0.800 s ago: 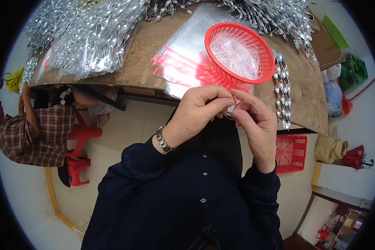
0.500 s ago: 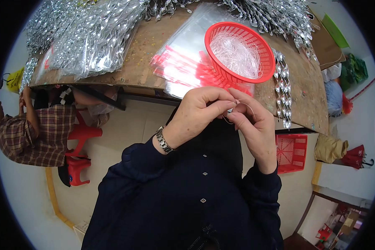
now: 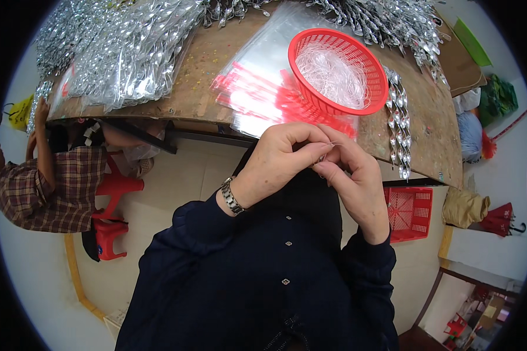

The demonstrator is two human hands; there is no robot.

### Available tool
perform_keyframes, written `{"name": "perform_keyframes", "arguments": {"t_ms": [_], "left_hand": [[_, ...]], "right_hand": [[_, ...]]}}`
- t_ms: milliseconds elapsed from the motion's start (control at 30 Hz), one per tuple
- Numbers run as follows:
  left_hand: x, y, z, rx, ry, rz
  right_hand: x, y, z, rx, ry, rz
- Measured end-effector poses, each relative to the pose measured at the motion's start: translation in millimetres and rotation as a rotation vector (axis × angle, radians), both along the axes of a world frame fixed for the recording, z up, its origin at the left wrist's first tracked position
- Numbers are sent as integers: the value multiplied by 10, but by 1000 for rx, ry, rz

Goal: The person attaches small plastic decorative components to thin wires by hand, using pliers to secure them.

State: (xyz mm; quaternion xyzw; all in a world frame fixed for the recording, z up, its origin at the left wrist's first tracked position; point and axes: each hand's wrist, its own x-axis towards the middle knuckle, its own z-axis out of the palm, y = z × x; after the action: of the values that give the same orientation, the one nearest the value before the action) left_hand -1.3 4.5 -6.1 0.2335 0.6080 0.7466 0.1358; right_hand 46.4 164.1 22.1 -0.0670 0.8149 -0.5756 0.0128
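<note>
Just in front of the table edge, my left hand (image 3: 281, 161) and my right hand (image 3: 355, 184) are close together, fingertips nearly touching. Each is closed in a pinch on a thin, pale thread (image 3: 335, 144), whose fine end pokes out above the fingers. The rest of it is mostly hidden by my fingers. Beyond my hands a red plastic basket (image 3: 334, 107) holds a tangled heap of the same kind of pale thread (image 3: 332, 76). It rests partly on a stack of clear plastic bags (image 3: 249, 96) with red bands.
Silver twisted strips (image 3: 399, 131) hang over the table edge at right. Bagged silver decorations (image 3: 134, 64) cover the table's left; more silver spirals (image 3: 386, 23) lie at the back. A red crate (image 3: 410, 213) stands below right. A person in a plaid shirt (image 3: 58, 187) sits at far left.
The thread's loop between my fingers has shrunk from sight, and my right fingertips have drawn in toward the left ones. At far left, the other person's hand has risen toward the silver strip.
</note>
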Motion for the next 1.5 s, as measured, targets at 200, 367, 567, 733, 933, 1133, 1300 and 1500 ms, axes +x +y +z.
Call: {"name": "perform_keyframes", "arguments": {"t_ms": [200,367,567,733,933,1133,1300,1500], "left_hand": [[12,5,18,118,-182,-6],[-2,4,13,107,-229,11],[-17,-4,-28,124,-228,16],[-19,6,-35,141,-259,13],[-22,-6,-28,161,-314,-5],[-26,-15,-38,184,-364,-19],[-29,-25,-48,196,-348,-39],[-9,-32,-26,151,-330,-67]], "right_hand": [[12,14,-24,-12,-6,5],[24,31,-44,0,1,9],[28,25,-28,20,-8,19],[35,33,-40,1,-6,15],[45,22,-33,-2,-1,14],[56,17,-14,1,2,9],[28,24,-43,-28,43,-8],[-65,70,-7,-262,7,-104]]}}
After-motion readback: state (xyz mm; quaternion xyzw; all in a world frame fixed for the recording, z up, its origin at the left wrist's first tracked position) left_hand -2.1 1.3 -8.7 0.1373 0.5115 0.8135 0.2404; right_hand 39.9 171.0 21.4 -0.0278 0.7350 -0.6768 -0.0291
